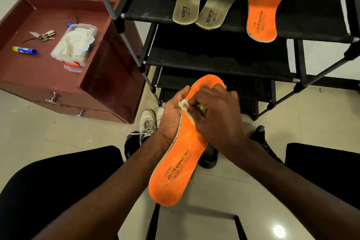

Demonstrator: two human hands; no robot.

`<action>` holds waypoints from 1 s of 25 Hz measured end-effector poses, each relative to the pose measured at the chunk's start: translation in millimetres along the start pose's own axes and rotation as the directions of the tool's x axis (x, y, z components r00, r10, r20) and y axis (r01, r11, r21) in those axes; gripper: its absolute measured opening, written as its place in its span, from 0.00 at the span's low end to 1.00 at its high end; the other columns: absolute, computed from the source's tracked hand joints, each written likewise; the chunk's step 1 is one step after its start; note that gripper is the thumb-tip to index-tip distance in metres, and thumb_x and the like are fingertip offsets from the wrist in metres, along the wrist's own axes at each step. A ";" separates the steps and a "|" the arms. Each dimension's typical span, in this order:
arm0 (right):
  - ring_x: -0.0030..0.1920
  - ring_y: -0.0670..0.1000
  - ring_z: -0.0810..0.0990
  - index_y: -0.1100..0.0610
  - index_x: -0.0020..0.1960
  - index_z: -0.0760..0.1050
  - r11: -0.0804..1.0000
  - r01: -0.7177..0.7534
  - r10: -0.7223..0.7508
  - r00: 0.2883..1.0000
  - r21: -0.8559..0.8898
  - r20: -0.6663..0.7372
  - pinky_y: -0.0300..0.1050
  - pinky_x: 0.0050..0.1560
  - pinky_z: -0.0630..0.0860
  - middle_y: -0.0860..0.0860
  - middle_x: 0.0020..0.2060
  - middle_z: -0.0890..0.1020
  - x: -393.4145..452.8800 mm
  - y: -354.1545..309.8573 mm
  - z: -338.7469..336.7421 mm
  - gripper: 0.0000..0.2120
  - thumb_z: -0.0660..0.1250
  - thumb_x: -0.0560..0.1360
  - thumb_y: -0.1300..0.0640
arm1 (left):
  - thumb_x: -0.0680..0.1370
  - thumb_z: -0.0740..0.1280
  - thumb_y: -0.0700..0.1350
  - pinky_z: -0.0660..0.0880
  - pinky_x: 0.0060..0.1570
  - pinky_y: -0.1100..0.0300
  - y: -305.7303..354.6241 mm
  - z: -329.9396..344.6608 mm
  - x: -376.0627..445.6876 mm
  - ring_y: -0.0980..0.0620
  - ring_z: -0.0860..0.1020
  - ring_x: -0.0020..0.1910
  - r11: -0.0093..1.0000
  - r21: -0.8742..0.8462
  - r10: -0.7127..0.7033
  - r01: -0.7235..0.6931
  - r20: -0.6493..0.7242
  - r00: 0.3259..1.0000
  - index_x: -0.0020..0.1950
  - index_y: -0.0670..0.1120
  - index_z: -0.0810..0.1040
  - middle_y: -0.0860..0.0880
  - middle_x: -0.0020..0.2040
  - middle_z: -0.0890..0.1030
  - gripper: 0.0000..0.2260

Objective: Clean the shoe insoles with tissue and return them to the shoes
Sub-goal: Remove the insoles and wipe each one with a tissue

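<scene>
My left hand [171, 115] grips an orange insole [175, 167] by its left edge and holds it tilted in front of me. My right hand [216, 115] lies across the insole's upper half and pinches a crumpled tissue [185, 106] against it. A second orange insole [265, 4] and two grey insoles [200, 0] lie on the top shelf of the black shoe rack [214, 52]. White sneakers [149, 121] stand on the floor below my hands. A dark shoe [209, 157] shows under the insole.
A clear plastic box of tissues [75, 45] sits on the brown wooden cabinet [48, 76] at the left, with keys [45, 35] and a blue tube [25, 50]. My knees in dark trousers frame the bottom. A socked foot [260, 132] rests on the tiled floor.
</scene>
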State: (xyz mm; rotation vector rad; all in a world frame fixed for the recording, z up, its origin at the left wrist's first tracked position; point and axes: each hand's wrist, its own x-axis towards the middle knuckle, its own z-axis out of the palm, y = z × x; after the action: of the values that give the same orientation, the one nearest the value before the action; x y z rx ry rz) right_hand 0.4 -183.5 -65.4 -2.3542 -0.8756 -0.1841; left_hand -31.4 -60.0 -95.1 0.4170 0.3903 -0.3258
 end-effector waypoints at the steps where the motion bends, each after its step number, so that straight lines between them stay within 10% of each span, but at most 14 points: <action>1: 0.48 0.53 0.77 0.50 0.45 0.80 0.998 0.017 -0.018 1.000 -0.068 -0.009 0.50 0.49 0.64 0.45 0.43 0.84 -1.2 5.1 -3.6 0.02 0.74 0.75 0.55 | 0.87 0.55 0.55 0.76 0.67 0.49 -0.8 -0.8 -0.6 0.43 0.85 0.57 0.999 0.032 0.004 -0.003 -0.033 0.999 0.61 0.38 0.84 0.39 0.56 0.85 0.25; 6: 0.49 0.51 0.77 0.50 0.46 0.81 0.987 -0.159 0.155 0.983 -0.031 -0.098 0.49 0.51 0.62 0.45 0.45 0.85 16.3 16.6 -10.3 0.03 0.75 0.74 0.56 | 0.87 0.50 0.53 0.84 0.47 0.55 0.5 10.8 -2.4 0.48 0.87 0.45 0.992 0.118 0.041 -0.035 -0.048 0.998 0.46 0.42 0.89 0.44 0.44 0.88 0.30; 11: 0.47 0.52 0.76 0.50 0.45 0.81 0.993 0.028 -0.027 1.000 -0.112 0.013 0.50 0.49 0.61 0.45 0.42 0.84 -1.3 10.5 -10.2 0.03 0.74 0.76 0.53 | 0.86 0.55 0.55 0.74 0.70 0.48 4.0 6.8 -4.2 0.43 0.77 0.69 0.999 0.026 0.036 -0.035 -0.037 0.999 0.75 0.39 0.73 0.38 0.73 0.75 0.25; 17: 0.49 0.51 0.77 0.50 0.46 0.81 0.999 -0.037 0.038 0.998 0.013 -0.042 0.49 0.51 0.63 0.45 0.43 0.84 9.6 2.7 -4.4 0.02 0.74 0.75 0.54 | 0.87 0.51 0.53 0.82 0.56 0.51 3.7 8.1 -0.3 0.42 0.86 0.53 1.000 -0.013 0.000 0.001 0.043 0.999 0.57 0.36 0.85 0.39 0.50 0.87 0.27; 25: 0.47 0.53 0.77 0.52 0.47 0.82 0.995 -0.098 0.096 0.993 -0.020 -0.074 0.52 0.50 0.65 0.46 0.44 0.85 5.4 17.6 -4.7 0.02 0.74 0.75 0.54 | 0.86 0.56 0.55 0.74 0.68 0.47 6.5 7.9 0.3 0.44 0.81 0.57 0.992 0.117 0.064 -0.055 -0.077 0.995 0.63 0.40 0.80 0.42 0.57 0.80 0.21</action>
State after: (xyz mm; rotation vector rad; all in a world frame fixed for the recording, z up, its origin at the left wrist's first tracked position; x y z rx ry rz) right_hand 16.1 -193.8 -68.7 -2.3898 -0.7262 -0.2396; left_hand -26.3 -57.9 -86.4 0.5548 0.4386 -0.2743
